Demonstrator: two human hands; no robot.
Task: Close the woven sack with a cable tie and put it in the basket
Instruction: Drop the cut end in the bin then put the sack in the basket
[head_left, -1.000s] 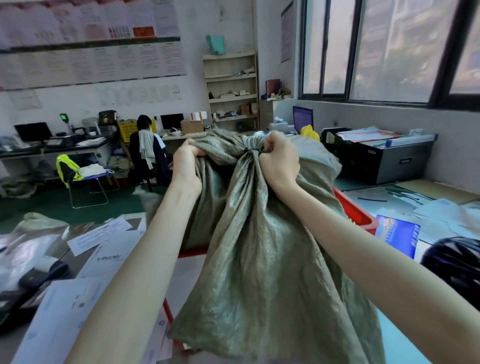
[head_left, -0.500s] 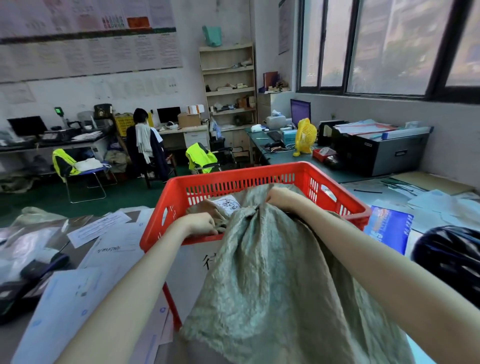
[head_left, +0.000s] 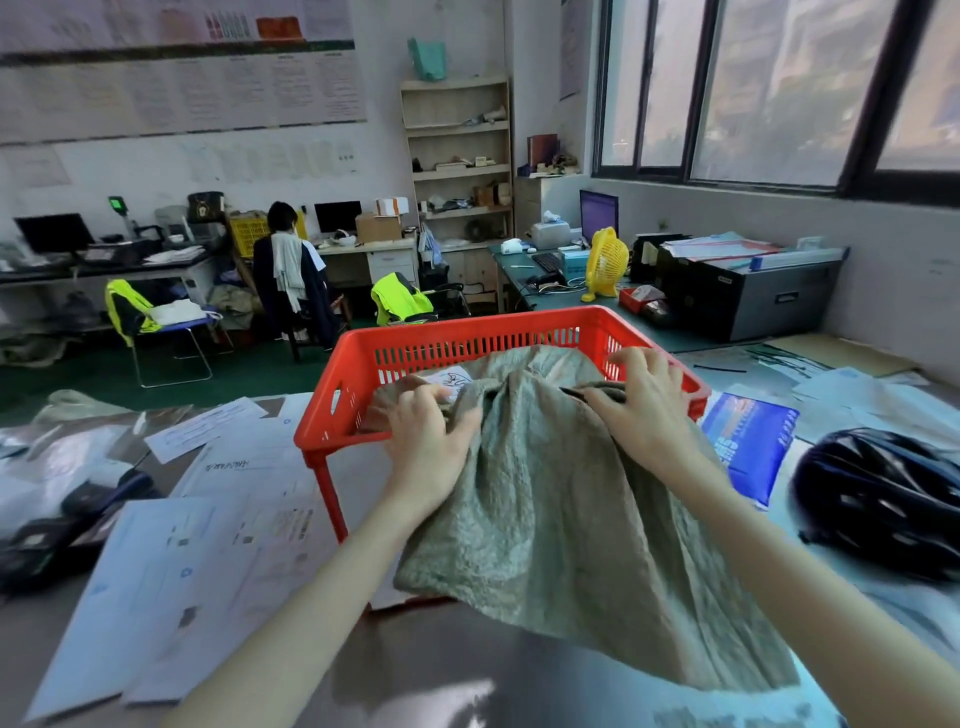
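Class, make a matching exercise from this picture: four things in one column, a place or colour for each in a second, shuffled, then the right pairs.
1 woven sack
2 basket
3 desk fan
4 helmet

a yellow
b red
c draped over the basket's near rim
d dark, at the far right of the table

Pairs: 1-c, 2-b, 3-a, 4-d

grey-green woven sack (head_left: 561, 499), red slotted basket (head_left: 467, 332), yellow fan (head_left: 605, 262)

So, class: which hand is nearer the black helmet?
Right. The right hand rests on the sack towards the helmet; the left hand is on the sack's far side.
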